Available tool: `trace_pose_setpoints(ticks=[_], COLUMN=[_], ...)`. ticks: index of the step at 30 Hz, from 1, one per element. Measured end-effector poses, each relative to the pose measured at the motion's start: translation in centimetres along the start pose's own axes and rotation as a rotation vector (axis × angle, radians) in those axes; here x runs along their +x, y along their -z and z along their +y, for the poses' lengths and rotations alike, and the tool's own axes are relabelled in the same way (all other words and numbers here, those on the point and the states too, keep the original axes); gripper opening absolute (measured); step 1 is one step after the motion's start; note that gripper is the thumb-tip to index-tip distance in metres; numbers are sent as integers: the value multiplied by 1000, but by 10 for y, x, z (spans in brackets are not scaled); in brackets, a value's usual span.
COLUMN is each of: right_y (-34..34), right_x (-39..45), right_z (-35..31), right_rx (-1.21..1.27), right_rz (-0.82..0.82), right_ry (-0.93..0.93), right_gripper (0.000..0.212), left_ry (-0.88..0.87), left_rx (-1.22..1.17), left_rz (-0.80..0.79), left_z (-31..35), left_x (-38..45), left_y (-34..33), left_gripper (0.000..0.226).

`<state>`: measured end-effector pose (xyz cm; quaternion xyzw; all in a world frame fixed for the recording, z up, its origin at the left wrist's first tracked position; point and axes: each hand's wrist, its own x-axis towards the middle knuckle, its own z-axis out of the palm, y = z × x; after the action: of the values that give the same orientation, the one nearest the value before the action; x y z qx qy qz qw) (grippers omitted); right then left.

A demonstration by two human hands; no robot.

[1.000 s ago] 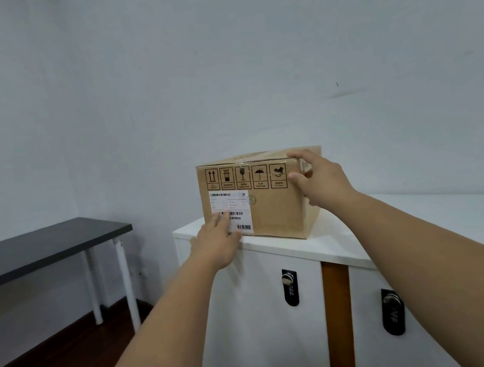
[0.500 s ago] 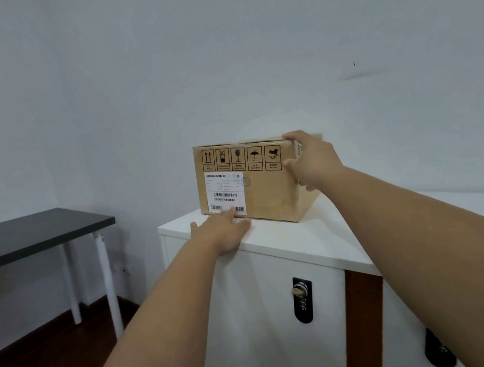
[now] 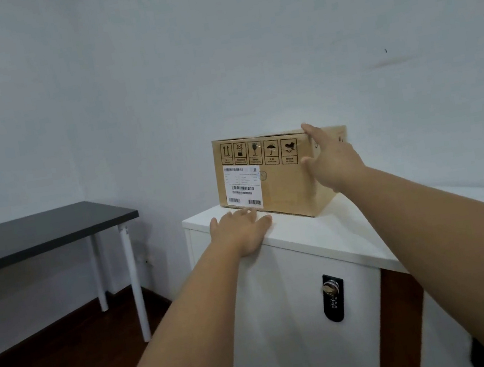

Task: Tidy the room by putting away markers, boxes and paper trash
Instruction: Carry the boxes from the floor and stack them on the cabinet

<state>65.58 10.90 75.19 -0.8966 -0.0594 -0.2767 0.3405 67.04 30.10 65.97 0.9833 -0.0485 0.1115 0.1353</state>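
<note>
A: Where is the cardboard box (image 3: 277, 178) right now?

B: It sits flat on the white cabinet (image 3: 320, 234), near the back left corner of its worktop, close to the wall. The shipping label (image 3: 243, 188) and the row of five handling symbols face the person.

A: And the hands?

B: The right hand (image 3: 329, 159) is spread over the box's near right corner, fingers straight, thumb low on the front face. It looks like a steadying or nudging touch, not a grasp. The left hand (image 3: 242, 233) lies flat on the worktop edge just in front of the box, fingers straight, fingertips right at the box's bottom edge; I cannot tell if they touch it.

A: Why there?

B: My guess is the box is being squared up and left on the cabinet as its put-away spot; the left hand braces while the right one aligns it.

A: Counts?

B: One box, one label, five symbols. Two hands, neither holding anything. One keyed lock (image 3: 332, 297) shows clearly on the cabinet front. One dark table (image 3: 37, 232) stands to the left. No markers or paper trash in view.
</note>
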Motion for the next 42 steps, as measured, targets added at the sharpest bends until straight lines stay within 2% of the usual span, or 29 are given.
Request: trace_pose_setpoints(ticks=[5, 11, 17, 22, 28, 32, 36, 42], right_y=[-8, -21, -33, -59, -117, -154, -187, -220], right_x=[-53, -136, -230, -327, -460, -522, -570, -595], right_z=[0, -8, -37, -64, -103, -131, -142, -129], right_rx=[-8, -49, -16, 150, 206, 203, 176, 28], right_rz=[-68, -268, -460, -671, -979, -1131, -1125, -888], right_ry=[-23, 23, 45, -32, 10, 29, 14, -124], right_gripper=[71, 52, 37, 31, 31, 31, 38, 54], left_ry=[-145, -78, 169, 510, 975, 1179, 1264, 1256], left_rx=[-119, -81, -76, -231, -464, -572, -676, -804], left_rz=[1, -32, -85, -99, 3, 125, 149, 178], left_z=[-10, -54, -119, -186, -250, -266, -272, -273], left_x=[-58, -155, -299, -442, -632, -716, -755, -735], left_y=[15, 64, 81, 63, 12, -25, -59, -85], left_gripper=[62, 57, 50, 45, 38, 29, 30, 41])
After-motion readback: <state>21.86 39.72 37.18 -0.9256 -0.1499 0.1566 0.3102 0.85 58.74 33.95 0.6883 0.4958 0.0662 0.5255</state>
